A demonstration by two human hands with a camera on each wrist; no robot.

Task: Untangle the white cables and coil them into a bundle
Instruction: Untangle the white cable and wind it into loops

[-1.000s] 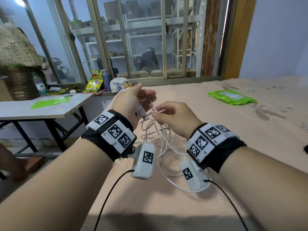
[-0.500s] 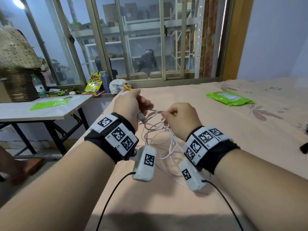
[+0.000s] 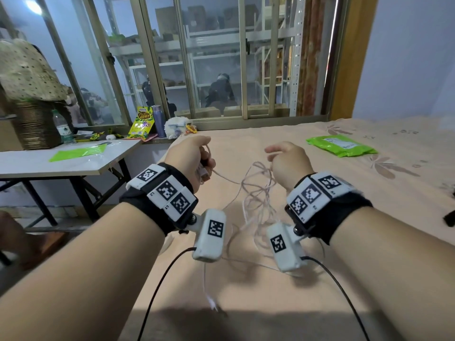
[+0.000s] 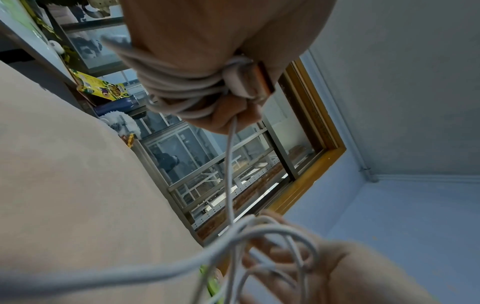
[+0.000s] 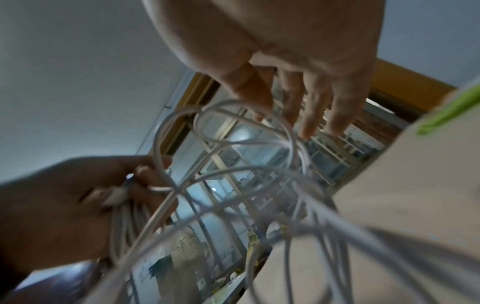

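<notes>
Head view: wicker basket [image 3: 34,124] holds spotted cloth [image 3: 27,70].

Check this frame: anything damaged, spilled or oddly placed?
Nothing looks damaged or spilled. The white cables hang in a loose snarl between the hands, expected mid-task. The left hand grips several wound turns plus a USB plug; the right hand has straight fingers in the loops.

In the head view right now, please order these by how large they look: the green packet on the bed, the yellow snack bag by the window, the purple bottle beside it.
1. green packet, clearly the largest.
2. yellow snack bag.
3. purple bottle, narrower than the bag, though close in height.
The bag and bottle stand farther from the camera, so true sizes stay unsure.
</notes>
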